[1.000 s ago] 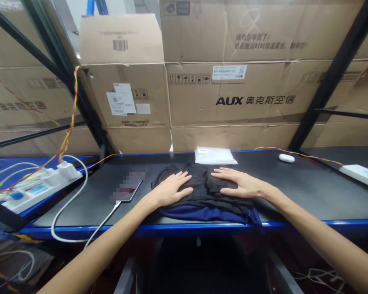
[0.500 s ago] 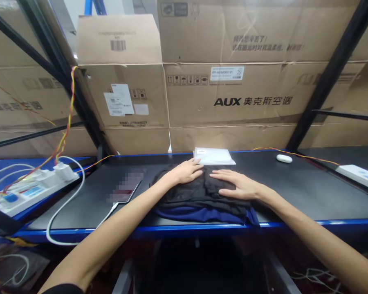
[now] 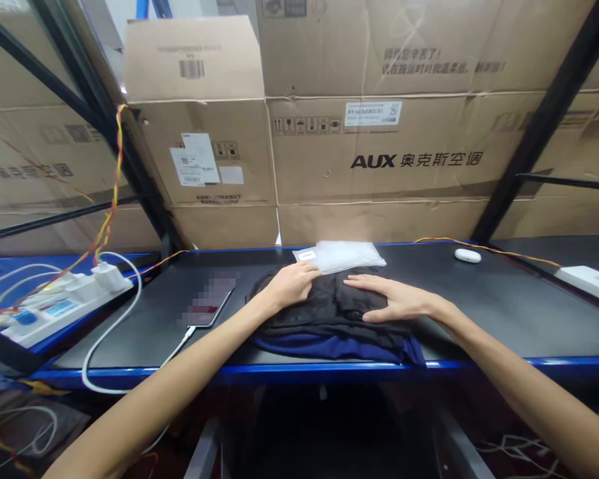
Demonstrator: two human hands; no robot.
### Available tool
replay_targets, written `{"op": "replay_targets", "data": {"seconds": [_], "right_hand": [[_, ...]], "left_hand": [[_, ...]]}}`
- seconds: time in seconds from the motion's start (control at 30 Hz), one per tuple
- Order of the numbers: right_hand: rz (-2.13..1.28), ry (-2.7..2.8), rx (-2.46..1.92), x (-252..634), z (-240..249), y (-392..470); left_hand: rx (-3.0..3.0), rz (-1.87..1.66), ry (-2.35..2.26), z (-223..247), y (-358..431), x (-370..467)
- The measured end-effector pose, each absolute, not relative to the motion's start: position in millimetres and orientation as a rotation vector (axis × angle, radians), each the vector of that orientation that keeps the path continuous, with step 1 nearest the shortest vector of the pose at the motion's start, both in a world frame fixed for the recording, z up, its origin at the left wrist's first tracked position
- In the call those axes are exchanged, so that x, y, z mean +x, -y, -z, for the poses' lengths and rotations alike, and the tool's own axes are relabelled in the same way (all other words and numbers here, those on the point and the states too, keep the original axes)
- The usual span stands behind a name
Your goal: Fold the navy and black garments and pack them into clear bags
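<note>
Your left hand [image 3: 293, 283]: fingers clamped on near edge of flat translucent plastic bag [image 3: 315, 257]. Your right hand [image 3: 398, 299]: fingers apart, on folded black cloth [image 3: 324, 307].

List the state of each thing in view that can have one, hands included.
Left hand: fingers curled on the bags' near edge.
Right hand: open, resting on the black clothing.
Plastic bags: flat, overlapping.
Black clothing: folded, wrinkled.
Blue cloth: beneath the black clothing.
Phone: lying flat, cable attached; screen obscured.
White case: closed.
Left power strip: plugs inserted.
</note>
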State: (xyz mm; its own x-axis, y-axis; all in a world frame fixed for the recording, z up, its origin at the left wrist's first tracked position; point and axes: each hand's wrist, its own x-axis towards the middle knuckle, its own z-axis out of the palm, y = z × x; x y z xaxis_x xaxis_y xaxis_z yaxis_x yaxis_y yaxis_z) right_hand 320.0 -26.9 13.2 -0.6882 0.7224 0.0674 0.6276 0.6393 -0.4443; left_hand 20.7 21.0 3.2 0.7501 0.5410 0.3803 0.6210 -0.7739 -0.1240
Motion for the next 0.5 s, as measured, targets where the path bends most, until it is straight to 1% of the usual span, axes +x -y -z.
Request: {"op": "replay_targets", "data": {"seconds": [0.17, 0.4, 0.5], "right_hand": [[-0.559, 2.572, -1.077, 318.1, -14.7, 28.9], [-0.464, 2.513, -0.971, 318.2, -8.0, 25.0], [-0.436, 2.492, -0.937, 317.3, -5.2, 22.5]], "left_hand": [[-2.695, 0.527, 1.025, 1.1, -2.8, 7.3], [-2.739, 0.637, 1.124, 7.7, -5.1, 6.2], [-2.759, 0.753, 1.154, 8.3, -5.4, 7.5]]}}
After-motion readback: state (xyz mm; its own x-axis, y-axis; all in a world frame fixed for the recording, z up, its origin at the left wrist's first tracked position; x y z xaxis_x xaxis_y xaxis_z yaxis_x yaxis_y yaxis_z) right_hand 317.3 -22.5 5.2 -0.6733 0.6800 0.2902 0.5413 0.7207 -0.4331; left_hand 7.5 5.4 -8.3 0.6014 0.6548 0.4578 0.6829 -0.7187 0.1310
